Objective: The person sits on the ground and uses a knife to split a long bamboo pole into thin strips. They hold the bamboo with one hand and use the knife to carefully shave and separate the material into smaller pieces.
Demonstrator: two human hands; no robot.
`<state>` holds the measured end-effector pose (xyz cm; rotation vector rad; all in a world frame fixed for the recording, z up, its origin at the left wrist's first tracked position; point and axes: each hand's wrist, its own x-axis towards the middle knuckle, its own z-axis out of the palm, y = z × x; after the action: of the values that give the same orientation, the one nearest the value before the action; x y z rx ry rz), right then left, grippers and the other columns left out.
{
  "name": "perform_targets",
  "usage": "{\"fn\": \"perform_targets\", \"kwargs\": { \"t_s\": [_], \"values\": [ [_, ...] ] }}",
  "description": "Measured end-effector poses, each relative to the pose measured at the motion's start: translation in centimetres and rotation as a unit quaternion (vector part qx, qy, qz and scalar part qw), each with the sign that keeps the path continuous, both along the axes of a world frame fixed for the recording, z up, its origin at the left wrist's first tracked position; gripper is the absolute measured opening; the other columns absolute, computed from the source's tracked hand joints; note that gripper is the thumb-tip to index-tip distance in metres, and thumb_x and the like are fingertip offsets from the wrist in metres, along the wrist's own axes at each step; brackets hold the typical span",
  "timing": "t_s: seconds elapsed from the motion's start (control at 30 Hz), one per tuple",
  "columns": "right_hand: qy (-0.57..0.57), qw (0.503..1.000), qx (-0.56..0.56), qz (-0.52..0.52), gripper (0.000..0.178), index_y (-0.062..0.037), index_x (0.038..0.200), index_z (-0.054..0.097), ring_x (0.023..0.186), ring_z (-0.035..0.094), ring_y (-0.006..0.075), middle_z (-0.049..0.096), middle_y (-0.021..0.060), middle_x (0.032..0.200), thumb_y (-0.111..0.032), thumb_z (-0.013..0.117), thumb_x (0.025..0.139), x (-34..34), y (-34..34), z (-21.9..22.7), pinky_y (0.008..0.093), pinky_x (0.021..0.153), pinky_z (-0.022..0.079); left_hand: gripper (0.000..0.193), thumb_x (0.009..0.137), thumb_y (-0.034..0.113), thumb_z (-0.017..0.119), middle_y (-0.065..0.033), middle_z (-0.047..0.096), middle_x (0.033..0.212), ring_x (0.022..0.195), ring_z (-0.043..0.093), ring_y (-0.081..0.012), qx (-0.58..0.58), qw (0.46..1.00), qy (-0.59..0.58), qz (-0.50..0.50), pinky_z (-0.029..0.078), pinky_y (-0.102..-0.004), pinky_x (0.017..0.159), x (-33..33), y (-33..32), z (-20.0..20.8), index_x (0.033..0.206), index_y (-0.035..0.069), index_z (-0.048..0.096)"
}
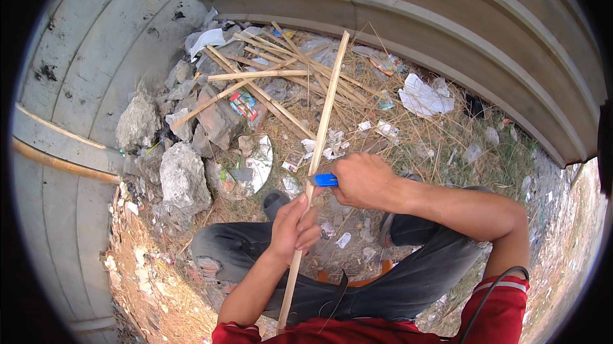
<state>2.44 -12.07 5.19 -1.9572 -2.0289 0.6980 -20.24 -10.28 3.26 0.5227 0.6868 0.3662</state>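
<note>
A long, pale strip of split wood or bamboo (330,98) slants up from my lap and away from me. My left hand (294,228) is wrapped round its lower half, thumb pointing along it. Just above that, my right hand (362,180) is closed on a blue utility knife (324,180). The knife's blade end meets the strip's edge, close to my left thumb. How far the blade is out is too small to tell. Beyond the strip lies a loose pile of similar strips (268,74), crossing one another on rubble and dry grass.
Grey rocks (183,177) are heaped at the left, beside a pale metal wall (76,57). A brown corrugated sheet (434,6) curves across the far side. Crumpled white paper (426,96), wrappers and dry grass litter the ground. My bent knees (230,248) frame the work.
</note>
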Motion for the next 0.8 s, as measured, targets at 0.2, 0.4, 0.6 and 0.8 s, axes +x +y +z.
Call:
{"fn": "perform_targets", "kwargs": {
  "t_s": [0.2, 0.4, 0.6, 0.8],
  "values": [
    [-0.051, 0.998, 0.013, -0.027, 0.022, 0.0034, 0.079, 0.072, 0.078, 0.073, 0.0449, 0.071, 0.0257, 0.079, -0.018, 0.073, 0.075, 0.6, 1.4, -0.3, 0.0523, 0.073, 0.06, 0.05, 0.114, 0.038, 0.039, 0.0063, 0.031, 0.061, 0.039, 0.025, -0.0042, -0.005, 1.0, 0.009, -0.002, 0.023, -0.0222, 0.037, 0.5, -0.2, 0.4, 0.15, 0.004, 0.046],
    [-0.116, 0.981, 0.037, -0.152, 0.021, 0.0044, 0.088, 0.074, 0.087, 0.074, 0.0451, 0.073, 0.0285, 0.087, -0.013, 0.067, 0.079, 6.4, 5.6, 0.2, 0.0516, 0.077, 0.06, 0.051, 0.114, 0.036, 0.038, 0.0059, 0.031, 0.061, 0.039, 0.024, -0.0042, 0.007, 0.999, 0.024, -0.037, 0.024, -0.0227, 0.038, 0.7, -1.6, 0.8, 0.152, 0.003, 0.043],
    [-0.151, 0.887, 0.081, -0.428, 0.033, 0.0075, 0.098, 0.073, 0.101, 0.07, 0.0488, 0.072, 0.0317, 0.102, -0.022, 0.068, 0.084, 24.6, 4.4, -2.2, 0.0525, 0.091, 0.057, 0.047, 0.114, 0.031, 0.039, 0.0045, 0.031, 0.061, 0.043, 0.024, -0.0046, 0.062, 0.982, 0.005, -0.179, 0.023, -0.0231, 0.041, -1.6, -4.1, -0.3, 0.149, 0.002, 0.05],
    [-0.123, 0.93, -0.027, -0.345, 0.049, 0.0118, 0.111, 0.065, 0.112, 0.066, 0.0476, 0.067, 0.0373, 0.116, -0.033, 0.065, 0.09, 25.9, 1.1, -3.4, 0.0474, 0.099, 0.052, 0.049, 0.115, 0.033, 0.036, 0.0047, 0.032, 0.061, 0.041, 0.026, -0.0042, 0.061, 0.995, -0.02, -0.082, 0.025, -0.0224, 0.04, -2.2, -1.9, -0.9, 0.152, 0.003, 0.046]
  ]
}}
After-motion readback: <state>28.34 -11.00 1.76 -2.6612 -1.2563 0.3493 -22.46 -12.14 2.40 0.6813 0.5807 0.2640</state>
